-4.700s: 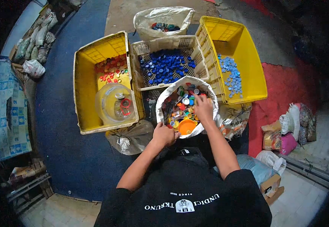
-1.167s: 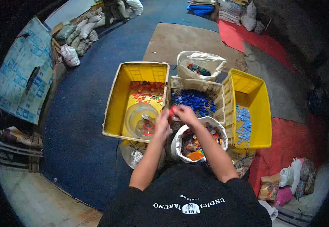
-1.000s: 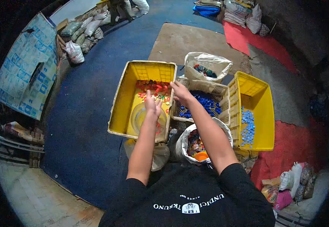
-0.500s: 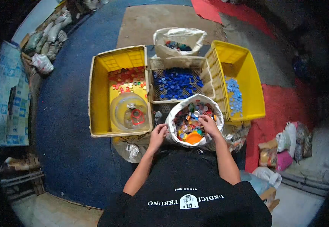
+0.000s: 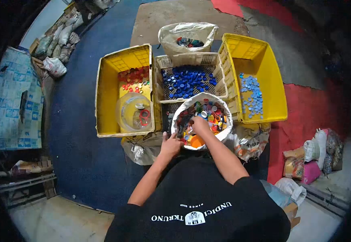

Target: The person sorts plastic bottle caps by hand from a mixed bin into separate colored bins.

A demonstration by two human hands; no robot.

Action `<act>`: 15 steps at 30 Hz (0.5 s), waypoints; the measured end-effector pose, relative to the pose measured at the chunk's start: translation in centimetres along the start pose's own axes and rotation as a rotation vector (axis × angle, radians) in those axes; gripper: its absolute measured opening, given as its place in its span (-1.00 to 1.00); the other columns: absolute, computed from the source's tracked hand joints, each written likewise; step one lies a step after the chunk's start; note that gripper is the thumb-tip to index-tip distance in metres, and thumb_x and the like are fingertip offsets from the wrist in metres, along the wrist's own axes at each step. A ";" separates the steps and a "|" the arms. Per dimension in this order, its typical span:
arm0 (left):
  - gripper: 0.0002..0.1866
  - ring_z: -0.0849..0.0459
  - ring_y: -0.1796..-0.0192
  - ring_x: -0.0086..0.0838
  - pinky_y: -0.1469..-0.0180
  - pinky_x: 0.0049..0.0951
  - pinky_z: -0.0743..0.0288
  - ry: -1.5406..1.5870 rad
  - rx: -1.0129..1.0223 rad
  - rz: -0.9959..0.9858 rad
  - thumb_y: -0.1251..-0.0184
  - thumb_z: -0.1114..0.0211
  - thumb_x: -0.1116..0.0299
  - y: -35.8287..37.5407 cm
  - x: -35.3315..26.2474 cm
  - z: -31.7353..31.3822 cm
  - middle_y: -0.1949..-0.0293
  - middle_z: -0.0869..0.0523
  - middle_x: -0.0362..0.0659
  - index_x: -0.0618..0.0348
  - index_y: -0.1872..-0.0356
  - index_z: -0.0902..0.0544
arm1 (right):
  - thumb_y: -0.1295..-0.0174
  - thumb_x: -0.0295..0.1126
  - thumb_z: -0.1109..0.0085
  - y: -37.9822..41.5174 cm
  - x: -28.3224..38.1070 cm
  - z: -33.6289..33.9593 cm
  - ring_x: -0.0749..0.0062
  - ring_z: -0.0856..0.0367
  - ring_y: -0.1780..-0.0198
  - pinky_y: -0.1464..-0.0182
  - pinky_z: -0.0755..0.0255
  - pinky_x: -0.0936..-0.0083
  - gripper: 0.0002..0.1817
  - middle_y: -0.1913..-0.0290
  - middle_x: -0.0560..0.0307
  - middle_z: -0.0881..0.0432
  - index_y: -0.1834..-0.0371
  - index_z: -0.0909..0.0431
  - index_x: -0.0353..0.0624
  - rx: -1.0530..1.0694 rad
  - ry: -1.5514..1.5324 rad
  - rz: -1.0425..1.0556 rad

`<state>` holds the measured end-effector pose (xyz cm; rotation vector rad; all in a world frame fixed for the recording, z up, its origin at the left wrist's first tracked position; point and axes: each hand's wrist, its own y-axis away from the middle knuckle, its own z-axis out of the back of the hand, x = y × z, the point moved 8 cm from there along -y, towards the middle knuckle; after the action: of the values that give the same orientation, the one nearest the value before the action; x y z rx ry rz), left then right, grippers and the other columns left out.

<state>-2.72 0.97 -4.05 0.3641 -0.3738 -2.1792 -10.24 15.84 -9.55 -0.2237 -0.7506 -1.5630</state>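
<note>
A white sack [image 5: 228,121] full of mixed plastic bottle caps [image 5: 212,109] stands open right before me. My right hand [image 5: 200,126] is down inside it, its fingers curled among the caps; whatever they hold is hidden. An orange cup-like lid [image 5: 197,141] lies near the sack's front rim. My left hand [image 5: 170,146] is at the sack's left rim, thumb and fingers apart, with a small red piece close by its fingertips. Behind the sack, a cream crate [image 5: 159,98] holds dark blue caps [image 5: 188,80].
A yellow bin [image 5: 107,92] at left contains red caps [image 5: 134,78] and a clear round tub [image 5: 124,115]. The yellow bin [image 5: 276,92] at right has light blue caps [image 5: 251,94]. Another white sack [image 5: 169,38] stands behind the crate. Filled bags [image 5: 314,151] lie at far right.
My right hand has moved left and deeper into the caps; it was at the right side beside a white cap. My left hand has opened its fingers at the rim. The view has shifted slightly.
</note>
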 end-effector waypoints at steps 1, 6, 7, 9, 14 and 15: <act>-0.78 -0.36 -0.33 -0.54 -0.33 0.31 0.26 -0.013 0.009 0.043 -0.29 -0.11 0.20 0.3 0.0 0.0 0.07 -0.66 -0.53 -0.37 0.21 -0.74 | -0.10 -0.32 -0.25 -0.1 -0.3 0.1 0.01 -0.67 0.09 -0.02 -0.53 0.13 -0.70 0.13 0.05 -0.66 0.06 -0.66 0.01 -0.039 0.092 -0.014; -0.78 -0.36 -0.33 -0.57 -0.32 0.31 0.31 0.038 -0.032 0.137 -0.29 -0.11 0.24 0.9 -0.3 0.5 0.06 -0.66 -0.54 -0.38 0.24 -0.73 | -0.14 -0.29 -0.20 -0.6 -0.8 -0.6 0.13 -0.68 0.06 0.18 -0.58 0.15 -0.66 0.03 0.00 -0.62 -0.03 -0.65 0.14 0.129 0.236 0.134; -0.78 -0.36 -0.33 -0.57 -0.31 0.33 0.27 0.045 -0.065 0.141 -0.28 -0.12 0.25 0.9 -0.4 0.5 0.06 -0.66 -0.52 -0.37 0.22 -0.73 | -0.14 -0.29 -0.20 -0.7 -1.1 -0.2 0.13 -0.68 0.06 0.18 -0.58 0.15 -0.66 0.03 0.00 -0.62 -0.03 -0.65 0.14 0.134 0.238 0.141; -0.78 -0.37 -0.33 -0.56 -0.30 0.33 0.22 0.070 -0.062 0.165 -0.28 -0.13 0.24 1.1 -0.6 0.4 0.04 -0.66 -0.48 -0.34 0.19 -0.72 | -0.20 -0.31 -0.10 0.2 -2.1 -0.1 0.12 -0.68 0.09 0.19 -0.57 0.13 -0.69 0.07 0.00 -0.62 0.00 -0.67 0.14 0.113 0.332 0.159; -0.78 -0.51 -0.23 -0.41 -0.27 0.23 -0.08 0.175 0.061 0.214 -0.26 -0.10 0.27 0.3 -1.1 3.0 0.05 -0.69 -0.25 -0.15 0.14 -0.67 | -0.34 -0.24 -0.03 1.8 -2.9 1.6 0.03 -0.68 0.16 0.14 -0.57 0.09 -0.76 0.13 -0.02 -0.57 0.11 -0.62 -0.08 0.003 0.258 0.187; -0.78 -0.51 -0.23 -0.41 -0.27 0.23 -0.08 0.175 0.063 0.214 -0.26 -0.10 0.27 -0.4 -1.0 2.8 0.05 -0.69 -0.25 -0.15 0.14 -0.67 | -0.34 -0.24 -0.03 2.2 -2.7 2.4 0.03 -0.68 0.16 0.14 -0.57 0.09 -0.76 0.13 -0.02 -0.57 0.11 -0.62 -0.08 0.005 0.256 0.187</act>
<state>-3.54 2.40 -1.50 0.5212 -0.3666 -1.9144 -8.46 19.51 -8.50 -0.0846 -0.5172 -1.3807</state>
